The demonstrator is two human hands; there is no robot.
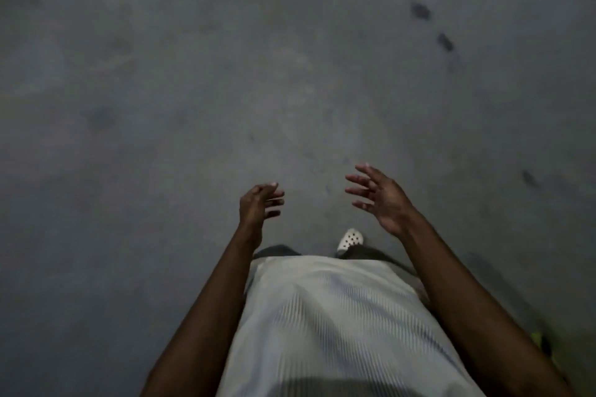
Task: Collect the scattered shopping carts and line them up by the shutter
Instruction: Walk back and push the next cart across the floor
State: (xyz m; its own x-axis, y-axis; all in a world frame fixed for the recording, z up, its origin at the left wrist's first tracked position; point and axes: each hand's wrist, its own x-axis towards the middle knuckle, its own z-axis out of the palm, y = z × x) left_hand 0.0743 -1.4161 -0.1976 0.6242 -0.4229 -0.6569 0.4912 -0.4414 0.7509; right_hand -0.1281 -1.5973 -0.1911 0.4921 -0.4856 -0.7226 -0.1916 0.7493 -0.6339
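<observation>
A dull grey concrete floor (193,90) fills nearly the whole view, blurred and dimly lit. Over its near edge hangs the person's pale ribbed shirt (332,325), seen from above. Two bare forearms reach forward on either side of the shirt, the left forearm (206,306) and the right forearm (467,300). The right hand (383,200) is raised over the floor with its fingers spread apart and the palm turned inward, holding nothing. The left hand (258,206), well apart from it, has loosely bent fingers close together, and it too grips nothing. Below and between the hands, just beyond the shirt hem, a white perforated shoe (350,239) stands on the floor. Small dark stains (421,11) mark the floor toward its far right corner. Where the shopping carts stand cannot be told from this view
</observation>
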